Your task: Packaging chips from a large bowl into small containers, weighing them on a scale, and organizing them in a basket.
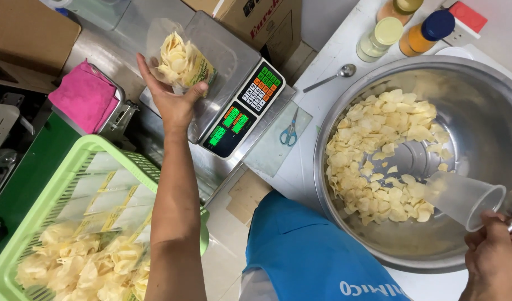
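- A clear bag part-filled with pale yellow chips sits on the steel platform of a scale, the person's left hand steadying it from the near side; the fingers are spread around the bag's base and side, holding it upright so its open mouth faces up and the chips stay in.
- The scale's angled panel of green displays and coloured keys faces the person, just right of the bag.
- Right of the scale, a large steel bowl holds a loose heap of the same chips, banked to its left and near sides with bare metal showing at the centre.
- The right hand grips a clear plastic cup, fingers closed on it, tipped with its base down among the bowl's chips like a scoop; whether any chips are in it cannot be told.
- Left of the scale and nearer the person, a green basket holds filled bags of chips lying flat.
- Between scale and bowl, blue-handled scissors lie on the surface; a spoon lies beyond them.
- Bottles with yellow and blue caps stand beyond the bowl.
- A pink cloth lies left of the scale.
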